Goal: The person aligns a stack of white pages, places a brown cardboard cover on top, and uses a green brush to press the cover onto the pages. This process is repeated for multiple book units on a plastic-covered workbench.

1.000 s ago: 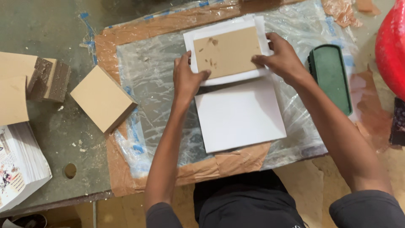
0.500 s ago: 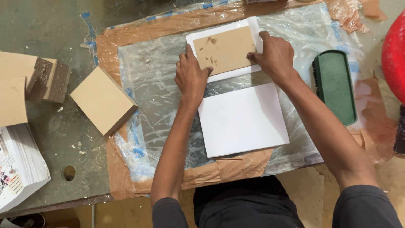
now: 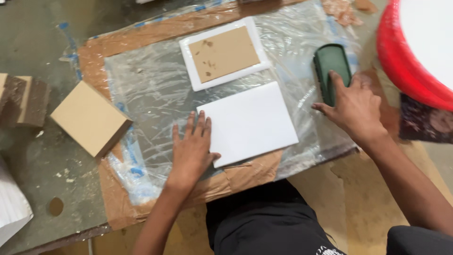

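Far left: dark-sided brown blocks [image 3: 23, 101], then a tan square board [image 3: 89, 117] on the grey table [image 3: 33, 47].
Work surface: clear plastic sheet [image 3: 151, 89] taped over brown cardboard.
Left hand [image 3: 191, 151]: fingers spread flat, gripping nothing, touching the left edge of the plain white rectangular sheet [image 3: 247, 123].
Behind it: white sheet carrying a brown card [image 3: 224, 53].
Right hand [image 3: 356, 108]: fingers curled over the dark green oblong brush block [image 3: 331, 71], lower end.
Far right: red round tub [image 3: 401, 61] with white contents.

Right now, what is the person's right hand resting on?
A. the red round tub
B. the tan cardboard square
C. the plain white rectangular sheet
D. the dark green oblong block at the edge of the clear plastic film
D: the right hand lies with its fingers over the dark green oblong block, while the left hand lies flat at the plain white rectangular sheet's left edge.
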